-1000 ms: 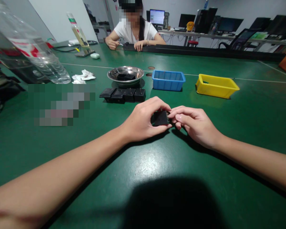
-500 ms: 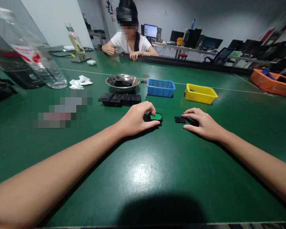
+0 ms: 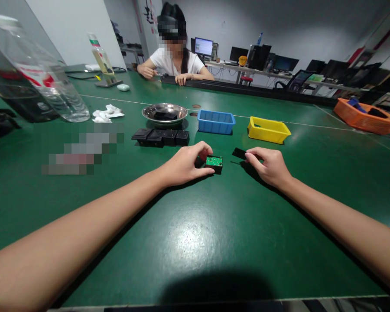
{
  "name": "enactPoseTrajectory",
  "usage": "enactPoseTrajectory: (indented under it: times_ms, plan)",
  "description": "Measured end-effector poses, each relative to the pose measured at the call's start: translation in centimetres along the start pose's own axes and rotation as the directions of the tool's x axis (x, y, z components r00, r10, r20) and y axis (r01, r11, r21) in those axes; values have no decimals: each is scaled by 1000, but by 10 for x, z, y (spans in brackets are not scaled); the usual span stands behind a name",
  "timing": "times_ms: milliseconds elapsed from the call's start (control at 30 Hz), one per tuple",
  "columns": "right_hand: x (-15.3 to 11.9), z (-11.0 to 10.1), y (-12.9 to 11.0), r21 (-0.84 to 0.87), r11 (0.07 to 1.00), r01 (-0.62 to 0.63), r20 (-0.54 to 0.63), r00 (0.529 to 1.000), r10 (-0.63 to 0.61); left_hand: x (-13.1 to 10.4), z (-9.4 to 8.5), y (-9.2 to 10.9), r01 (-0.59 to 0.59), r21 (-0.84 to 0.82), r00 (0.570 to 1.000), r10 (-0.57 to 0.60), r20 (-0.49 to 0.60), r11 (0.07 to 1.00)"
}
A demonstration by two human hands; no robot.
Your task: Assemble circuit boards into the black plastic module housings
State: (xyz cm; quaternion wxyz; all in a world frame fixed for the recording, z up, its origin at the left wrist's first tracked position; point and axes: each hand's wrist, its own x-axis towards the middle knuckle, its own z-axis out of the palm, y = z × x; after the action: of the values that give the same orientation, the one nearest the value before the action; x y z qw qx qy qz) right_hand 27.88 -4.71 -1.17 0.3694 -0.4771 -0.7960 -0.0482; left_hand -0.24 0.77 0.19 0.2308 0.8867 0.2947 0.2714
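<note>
A small black box (image 3: 218, 169) with a green circuit board (image 3: 214, 161) in its top stands on the green table. My left hand (image 3: 190, 164) grips its left side between thumb and fingers. To the right, my right hand (image 3: 269, 164) pinches a thin black plate (image 3: 238, 153) by its right end, tilted and raised a little off the table. A gap separates the plate from the box. Several black boxes (image 3: 160, 137) stand in a row behind my left hand.
Behind the row sits a metal bowl (image 3: 165, 108) holding black parts. A blue bin (image 3: 216, 121), a yellow bin (image 3: 268, 131) and an orange basket (image 3: 365, 119) stand rightward. Bottles (image 3: 56, 93) and crumpled tissue (image 3: 108, 113) are left. A person (image 3: 178, 63) sits opposite.
My right hand has closed on the black plate and lifted it off the table, slightly to the left. My left hand still holds the box, its fingers less over the board.
</note>
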Motion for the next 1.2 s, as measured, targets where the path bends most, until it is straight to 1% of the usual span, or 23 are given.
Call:
enactPoseTrajectory:
  times_ms: [67,133,200,267,367,533,667,767,933,1033,1200]
  plan:
    - [-1,2,-8,26,999,35,-122,992,-32,1,2,1,-2,-15,1000,2,6,1000]
    - [0,6,-17,44,993,114,-174,979,-104,1,5,3,-11,-19,1000,11,15,1000]
    - [2,10,-25,69,975,211,-171,965,-196,1,8,6,-25,-18,999,25,23,1000]
    - [5,13,-29,97,952,290,-144,951,-275,1,9,8,-37,-18,999,38,27,999]
    - [8,15,-32,142,932,333,-97,942,-322,1,11,9,-44,-21,999,44,25,999]
    - [7,14,-33,187,916,355,-49,935,-352,2,11,8,-50,-5,998,50,28,999]
    - [7,13,-34,235,908,347,14,933,-360,2,10,9,-53,-19,998,54,36,998]
    - [7,11,-35,260,912,316,46,940,-339,2,9,10,-53,-34,997,54,48,998]
    - [6,9,-34,252,929,272,75,951,-299,1,9,10,-44,-39,998,46,45,998]
    - [6,10,-34,252,936,247,108,954,-281,1,10,10,-43,-48,998,45,53,998]
    - [6,12,-37,221,955,199,155,959,-236,2,10,11,-43,-19,997,44,58,999]
